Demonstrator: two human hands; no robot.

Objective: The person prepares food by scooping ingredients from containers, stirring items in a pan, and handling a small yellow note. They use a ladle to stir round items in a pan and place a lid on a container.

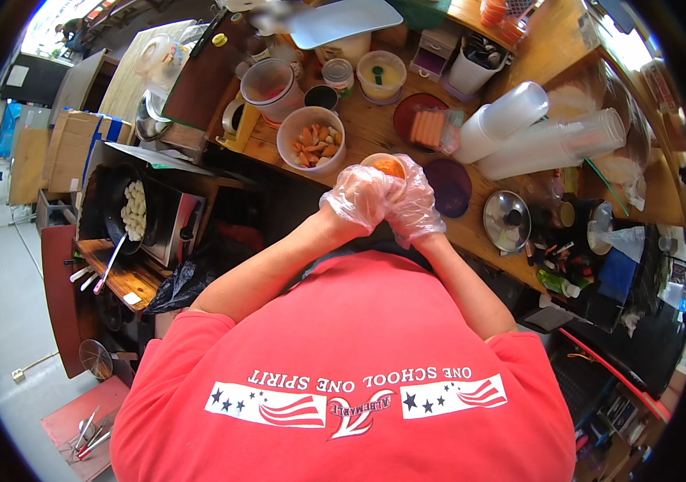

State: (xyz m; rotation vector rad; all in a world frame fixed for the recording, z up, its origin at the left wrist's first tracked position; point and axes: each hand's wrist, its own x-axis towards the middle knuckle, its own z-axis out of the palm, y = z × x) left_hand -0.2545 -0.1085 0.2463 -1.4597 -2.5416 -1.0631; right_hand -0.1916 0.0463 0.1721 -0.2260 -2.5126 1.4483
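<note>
Both my hands wear clear plastic gloves and meet in front of my chest, over the near edge of the wooden table (373, 129). Between them is a small tub (384, 164) with orange contents; its lower part is hidden by the gloves. My left hand (356, 196) wraps its left side, and my right hand (415, 202) closes around its right side. Just beyond my left hand stands a white plastic tub (311, 140) of orange and whitish food pieces. A dark purple disc (448, 188) lies right of my right hand.
Packaged orange sausages (430, 128) lie on a red plate (406, 108). Stacked clear plastic cups (551, 144) lean at the right, beyond a glass lid (507, 220). To the left, a wok (115, 208) holds whitish balls, its handle (111, 265) pointing towards me.
</note>
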